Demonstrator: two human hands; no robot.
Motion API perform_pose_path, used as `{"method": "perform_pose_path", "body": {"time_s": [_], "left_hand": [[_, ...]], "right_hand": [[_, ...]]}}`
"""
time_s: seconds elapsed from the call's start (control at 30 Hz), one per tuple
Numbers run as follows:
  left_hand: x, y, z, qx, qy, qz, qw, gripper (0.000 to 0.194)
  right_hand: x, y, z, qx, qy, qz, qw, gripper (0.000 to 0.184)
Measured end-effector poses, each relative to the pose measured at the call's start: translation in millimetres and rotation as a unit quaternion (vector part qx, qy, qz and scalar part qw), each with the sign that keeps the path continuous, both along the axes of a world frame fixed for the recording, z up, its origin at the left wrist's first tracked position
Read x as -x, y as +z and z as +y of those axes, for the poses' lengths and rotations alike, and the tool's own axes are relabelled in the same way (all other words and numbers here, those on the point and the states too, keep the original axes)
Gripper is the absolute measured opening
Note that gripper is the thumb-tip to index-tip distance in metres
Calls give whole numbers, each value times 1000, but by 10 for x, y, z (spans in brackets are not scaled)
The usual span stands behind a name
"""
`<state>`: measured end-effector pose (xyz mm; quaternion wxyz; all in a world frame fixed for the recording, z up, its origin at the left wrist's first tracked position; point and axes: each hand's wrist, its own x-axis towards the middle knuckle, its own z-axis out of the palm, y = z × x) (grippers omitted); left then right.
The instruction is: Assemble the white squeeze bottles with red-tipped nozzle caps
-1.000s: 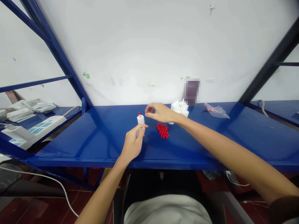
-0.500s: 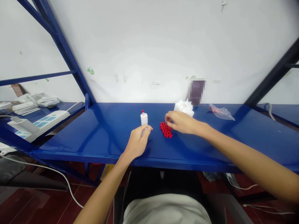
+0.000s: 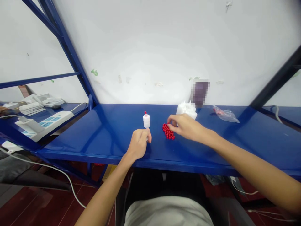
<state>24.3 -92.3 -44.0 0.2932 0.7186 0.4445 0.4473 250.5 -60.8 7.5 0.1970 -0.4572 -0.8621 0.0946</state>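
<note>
A small white bottle (image 3: 146, 121) with a red tip stands upright on the blue table (image 3: 113, 125). Just in front of it is my left hand (image 3: 138, 142), its fingers curled closed; a bit of something pale shows at the fingers, too small to name. To the right lies a cluster of round red beads (image 3: 168, 131). My right hand (image 3: 184, 125) reaches over their right edge, thumb and forefinger bent towards each other in a pinch. Whatever may be between those fingertips is hidden or too small to make out.
Behind my right hand sits a crumpled white bundle (image 3: 187, 109), with a blurred dark upright item (image 3: 199, 93) by the wall. A clear plastic bag (image 3: 227, 115) with something red lies farther right. On the left are a power strip (image 3: 53, 121) and white boxes (image 3: 33, 107).
My left hand's fingers have curled in, and it sits lower against the bottle, uncovering more of it. My right hand stays by the beads. The whole view has shifted slightly.
</note>
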Motion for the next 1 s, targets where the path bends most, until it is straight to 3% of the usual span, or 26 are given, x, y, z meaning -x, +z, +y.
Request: {"method": "perform_pose_path", "body": {"time_s": [0.1, 0.2, 0.6, 0.77, 0.9, 1.0], "left_hand": [[24, -7, -11, -13, -41, -13, 999, 49], [48, -31, -16, -3, -76, -49, 996, 47], [48, -21, -66, -14, -137, -60, 989, 26], [73, -42, -85, -38, -143, -96, 984, 27], [72, -56, -95, -54, -127, -122, 983, 32], [46, -34, -64, -63, -80, -188, 977, 31]], "right_hand": [[284, 25, -198, 6, 104, 133, 986, 8], [519, -17, -327, 10, 156, 205, 966, 5], [593, -203, -371, -72, 171, 207, 961, 8], [682, -250, -360, -98, 193, 230, 949, 6], [748, -186, -349, -70, 191, 243, 949, 6], [751, 2, -277, -53, 187, 245, 950, 3]]}}
